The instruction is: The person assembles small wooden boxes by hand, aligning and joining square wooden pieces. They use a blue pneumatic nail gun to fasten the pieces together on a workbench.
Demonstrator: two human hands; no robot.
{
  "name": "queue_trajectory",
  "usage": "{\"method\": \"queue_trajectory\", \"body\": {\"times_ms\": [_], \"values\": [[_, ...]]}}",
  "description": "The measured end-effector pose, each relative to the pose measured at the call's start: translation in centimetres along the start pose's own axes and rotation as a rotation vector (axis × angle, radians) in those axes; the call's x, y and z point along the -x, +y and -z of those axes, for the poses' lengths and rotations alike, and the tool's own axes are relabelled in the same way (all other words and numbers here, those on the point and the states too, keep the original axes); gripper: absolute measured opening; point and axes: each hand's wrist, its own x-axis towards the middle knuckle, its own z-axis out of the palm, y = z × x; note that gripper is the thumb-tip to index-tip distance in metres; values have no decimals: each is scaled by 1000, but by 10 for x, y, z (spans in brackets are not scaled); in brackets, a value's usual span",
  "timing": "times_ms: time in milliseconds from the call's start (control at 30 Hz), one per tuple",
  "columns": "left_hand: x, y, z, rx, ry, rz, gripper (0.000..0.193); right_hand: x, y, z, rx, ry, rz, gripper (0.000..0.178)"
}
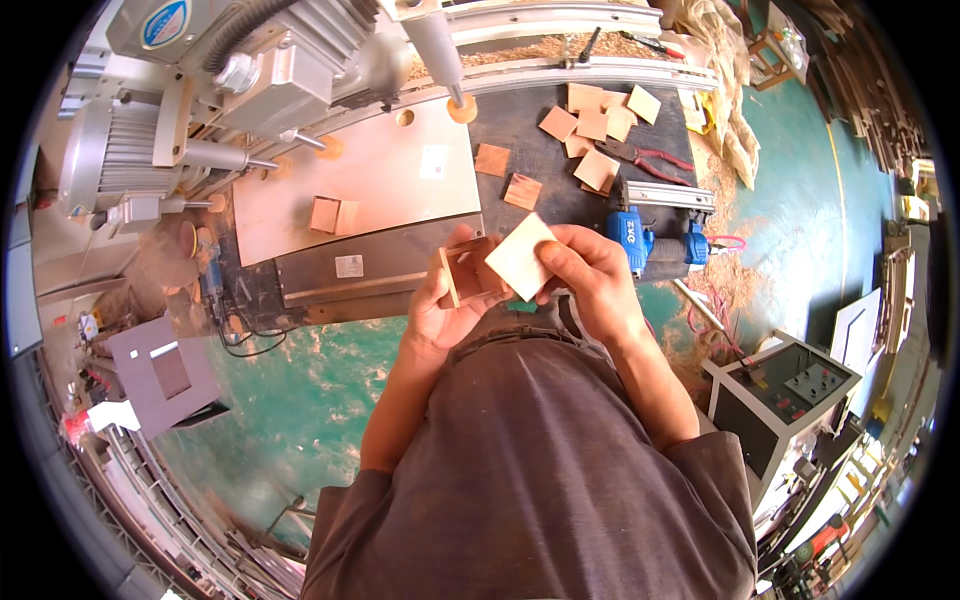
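Close in front of my body, my left hand (436, 312) is closed around a small open wooden box (467, 277), its hollow side facing right. My right hand (592, 268) pinches a pale square wooden piece (522, 256) by its right corner, thumb on top. The square is turned cornerwise, close beside the box's open side; whether they touch I cannot tell. Several similar wooden squares (592, 124) lie loosely piled on the dark bench beyond, with two single squares (523, 191) nearer my hands. Another small wooden box (333, 214) rests on a pale board at the left.
Red-handled pliers (662, 160) and a blue nail gun (632, 238) lie on the bench at right. Motors with metal shafts (420, 45) overhang the pale board (385, 170). A control cabinet (785, 385) stands at right. Cables hang by the bench's left edge.
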Motion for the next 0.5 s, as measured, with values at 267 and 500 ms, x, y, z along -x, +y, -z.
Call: {"method": "queue_trajectory", "body": {"times_ms": [267, 500], "values": [[2, -11, -5, 29, 17, 86, 54, 2, 12, 4, 35, 33, -33, 27], [6, -15, 0, 82, 102, 170, 59, 4, 17, -6, 164, 60, 49, 24]]}}
